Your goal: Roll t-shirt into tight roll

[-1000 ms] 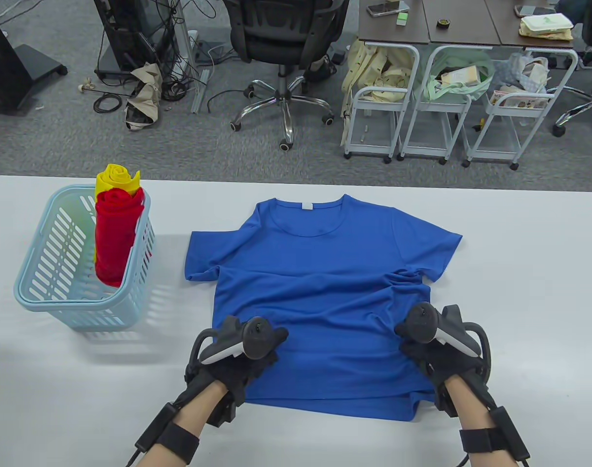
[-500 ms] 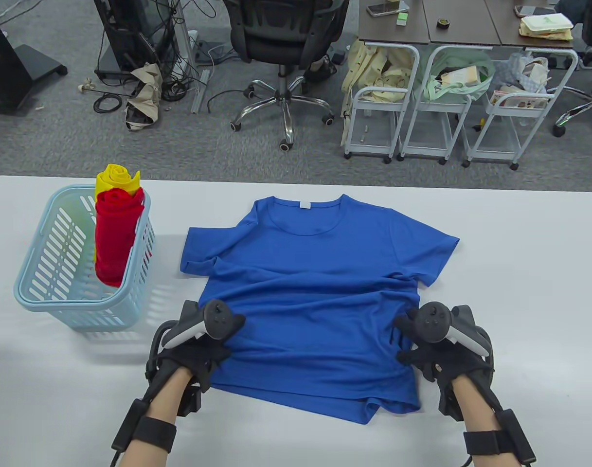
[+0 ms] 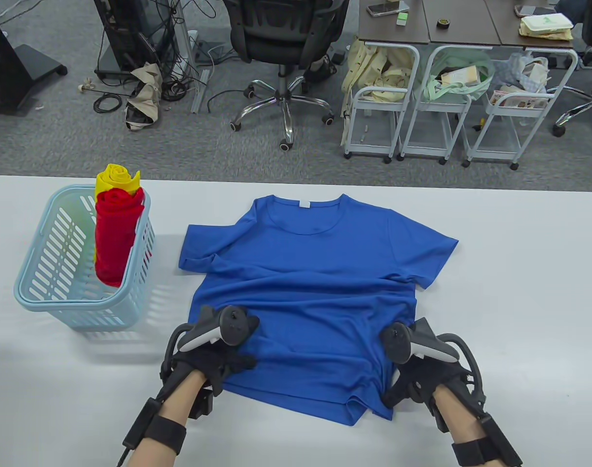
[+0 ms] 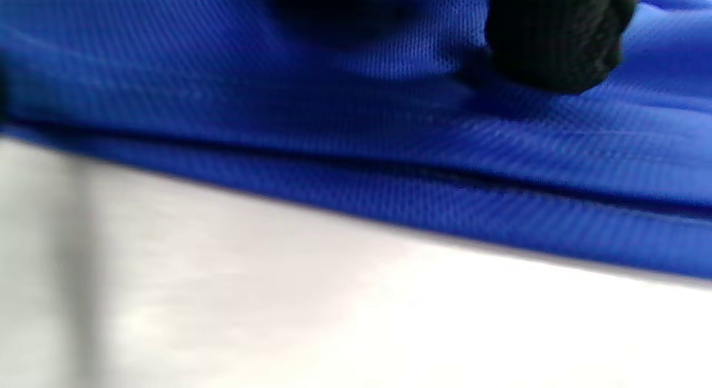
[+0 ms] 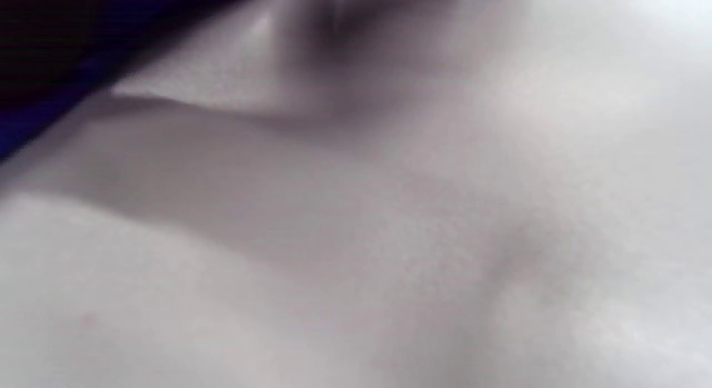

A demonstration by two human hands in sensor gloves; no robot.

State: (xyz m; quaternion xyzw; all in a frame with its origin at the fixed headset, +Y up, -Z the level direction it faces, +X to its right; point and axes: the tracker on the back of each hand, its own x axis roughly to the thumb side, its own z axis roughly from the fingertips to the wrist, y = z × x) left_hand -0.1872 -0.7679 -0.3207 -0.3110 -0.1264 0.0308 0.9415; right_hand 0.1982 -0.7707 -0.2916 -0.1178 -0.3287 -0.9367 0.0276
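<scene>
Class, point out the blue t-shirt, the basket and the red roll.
blue t-shirt (image 3: pixel 315 272): table view, chest.
basket (image 3: pixel 38 295): table view, near rim.
red roll (image 3: pixel 115 233): table view, its side.

No text, brand or number can be read; the small white neck tag (image 3: pixel 305 206) on the blue t-shirt (image 3: pixel 315 272) looks blank.

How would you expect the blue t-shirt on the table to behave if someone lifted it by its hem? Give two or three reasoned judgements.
The blue t-shirt is probably floppy: it lies flat, with wrinkles running between the left hand and the right hand. It likely slides easily on the smooth white table, since its near hem sits skewed. It looks thin and light, so it should drape rather than hold shape.
</scene>
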